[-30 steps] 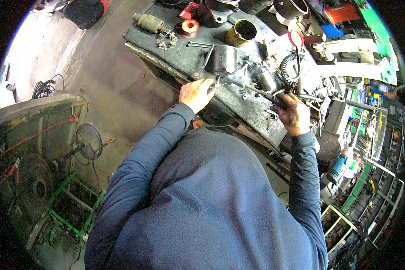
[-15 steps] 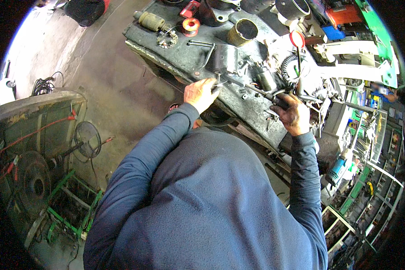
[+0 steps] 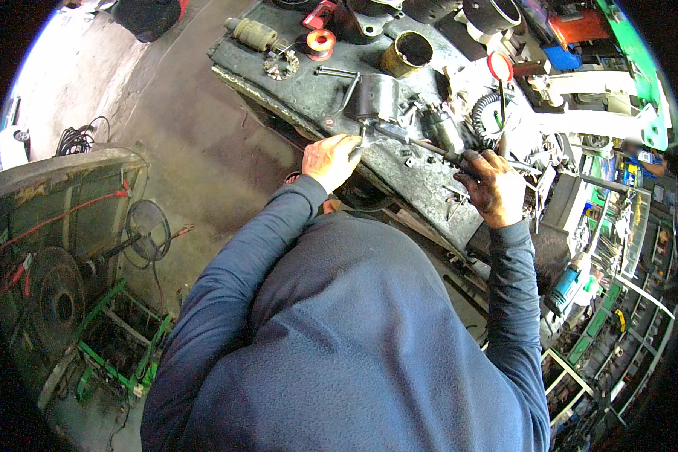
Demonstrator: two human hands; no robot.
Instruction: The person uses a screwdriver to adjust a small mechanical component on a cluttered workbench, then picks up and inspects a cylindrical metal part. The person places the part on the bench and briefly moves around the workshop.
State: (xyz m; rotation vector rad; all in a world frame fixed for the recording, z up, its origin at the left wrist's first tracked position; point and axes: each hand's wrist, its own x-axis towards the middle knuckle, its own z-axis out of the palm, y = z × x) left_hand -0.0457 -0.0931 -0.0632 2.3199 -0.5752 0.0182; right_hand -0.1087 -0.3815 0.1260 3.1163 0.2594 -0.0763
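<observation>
My right hand (image 3: 491, 187) is closed round the dark handle of a soldering iron (image 3: 429, 148). The iron's shaft points left, and its thick tip lies near a dark metal cylinder (image 3: 378, 98) on the bench. My left hand (image 3: 328, 162), by the bench's near edge, pinches a thin metal rod (image 3: 364, 132) with a dark end. The rod reaches up close to the cylinder's near end; whether they touch I cannot tell. Next to the cylinder lies another metallic cylinder (image 3: 446, 132), among small parts.
On the workbench (image 3: 294, 105) are an orange-red spool (image 3: 320, 44), a motor armature (image 3: 250, 35), an open-ended metal cylinder (image 3: 407, 54) and a coiled black cord (image 3: 484, 117). A blue power tool (image 3: 569, 286) is at right. At left stand a steering wheel (image 3: 148, 230) and a green metal frame (image 3: 120, 331).
My left hand has shifted slightly left and down, with the thin rod still in it. My right hand has moved slightly right with the soldering iron, its fingers still round the handle.
</observation>
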